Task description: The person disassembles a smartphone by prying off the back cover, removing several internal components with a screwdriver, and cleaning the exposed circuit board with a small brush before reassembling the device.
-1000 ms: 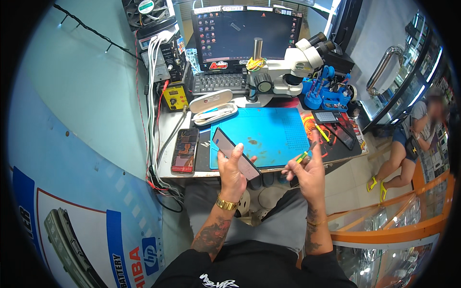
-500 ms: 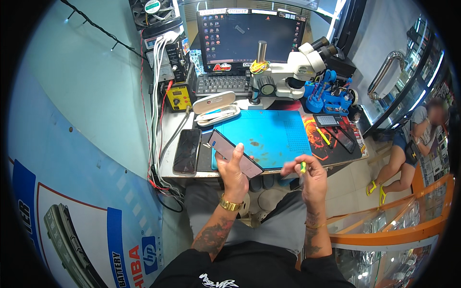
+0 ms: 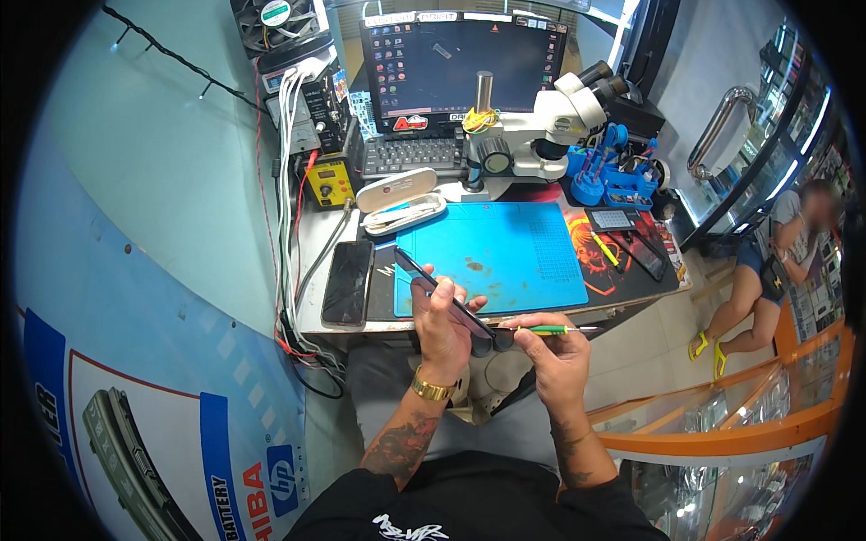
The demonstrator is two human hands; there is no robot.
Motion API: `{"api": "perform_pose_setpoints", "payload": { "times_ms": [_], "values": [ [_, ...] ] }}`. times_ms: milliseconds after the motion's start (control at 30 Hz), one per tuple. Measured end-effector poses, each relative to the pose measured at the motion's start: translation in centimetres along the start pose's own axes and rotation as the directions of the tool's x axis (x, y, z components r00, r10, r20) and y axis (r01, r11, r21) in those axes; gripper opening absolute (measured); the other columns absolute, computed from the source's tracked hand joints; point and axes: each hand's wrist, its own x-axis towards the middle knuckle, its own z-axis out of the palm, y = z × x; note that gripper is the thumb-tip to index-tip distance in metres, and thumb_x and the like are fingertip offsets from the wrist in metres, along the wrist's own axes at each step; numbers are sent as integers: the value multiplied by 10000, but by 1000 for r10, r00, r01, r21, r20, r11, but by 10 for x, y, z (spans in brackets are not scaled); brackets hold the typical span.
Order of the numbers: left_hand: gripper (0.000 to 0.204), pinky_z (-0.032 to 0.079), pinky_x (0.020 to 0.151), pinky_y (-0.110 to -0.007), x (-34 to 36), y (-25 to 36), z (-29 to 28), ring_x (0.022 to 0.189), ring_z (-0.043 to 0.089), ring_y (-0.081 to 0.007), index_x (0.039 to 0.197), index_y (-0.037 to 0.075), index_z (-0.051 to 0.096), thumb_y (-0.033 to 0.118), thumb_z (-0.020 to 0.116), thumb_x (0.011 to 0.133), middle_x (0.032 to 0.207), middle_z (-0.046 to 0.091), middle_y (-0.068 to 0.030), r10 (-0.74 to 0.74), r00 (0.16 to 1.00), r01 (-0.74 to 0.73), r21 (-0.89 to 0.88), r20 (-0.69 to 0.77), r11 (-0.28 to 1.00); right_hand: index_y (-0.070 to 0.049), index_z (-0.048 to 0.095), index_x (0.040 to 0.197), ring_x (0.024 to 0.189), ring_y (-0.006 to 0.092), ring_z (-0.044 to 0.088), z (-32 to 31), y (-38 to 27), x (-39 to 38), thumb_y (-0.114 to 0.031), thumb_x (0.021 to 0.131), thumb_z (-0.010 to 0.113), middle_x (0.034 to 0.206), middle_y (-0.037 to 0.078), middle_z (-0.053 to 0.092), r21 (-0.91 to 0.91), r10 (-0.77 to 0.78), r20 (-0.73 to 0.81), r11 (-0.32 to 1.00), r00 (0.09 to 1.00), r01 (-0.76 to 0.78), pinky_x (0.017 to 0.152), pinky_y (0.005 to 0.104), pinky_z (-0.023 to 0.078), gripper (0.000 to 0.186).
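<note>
My left hand is wrapped round a smartphone, which is tilted nearly edge-on above the front edge of the desk. In my right hand is a slim screwdriver with a green and yellow handle, pinched between thumb and fingers and lying almost level. Its left end is close to the lower edge of the phone; whether it touches cannot be made out. Another dark phone lies flat on the desk to the left. Behind my hands is a blue work mat with brownish stains.
A cream case stands open behind the mat. Behind it are a keyboard, a monitor and a microscope. At right lie a yellow pen-like tool and a blue tool holder. Cables hang at left. A person sits at far right.
The phone has turned from showing its back to nearly edge-on. My right hand has moved left with the screwdriver, bringing it level beside the phone's lower end.
</note>
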Motion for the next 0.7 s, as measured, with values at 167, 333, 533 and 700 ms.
{"api": "perform_pose_setpoints", "payload": {
  "times_ms": [167, 333, 533, 700],
  "values": [
    [533, 614, 824, -440, -3, -1, 2, 867, 564, -89, 1418, 134, 370, 196, 669, 981, 995, 515, 18, 40, 998, -41, 8, 58, 999, 42, 680, 1098, 962, 180, 724, 5, 3, -4, 34, 969, 694, 1019, 141, 759, -40, -55, -28, 998, 998, 54, 894, 304, 576, 130],
    [543, 617, 824, -442, -2, 0, 3, 872, 563, -96, 1418, 124, 366, 174, 675, 974, 993, 513, 12, 72, 995, -72, 10, 65, 997, 49, 681, 1089, 965, 181, 731, 5, 5, -3, 33, 967, 694, 1022, 136, 759, -74, -53, -24, 996, 998, 51, 892, 311, 587, 123],
    [541, 622, 804, -448, -3, 0, 2, 891, 556, -112, 1403, 123, 374, 134, 679, 956, 999, 507, 1, 93, 995, -94, 34, 39, 995, 45, 682, 1091, 948, 178, 733, 4, 7, -3, 21, 968, 695, 1016, 136, 760, -145, -68, -17, 987, 998, 65, 878, 323, 596, 126],
    [512, 624, 809, -428, -4, -2, 2, 866, 550, -88, 1396, 156, 401, 141, 671, 961, 990, 499, 30, 135, 990, -138, 144, 29, 980, 32, 686, 1096, 895, 167, 738, -1, 14, -6, -3, 952, 723, 1007, 121, 772, -356, -169, 35, 919, 985, 170, 798, 311, 590, 153]
  ]
}}
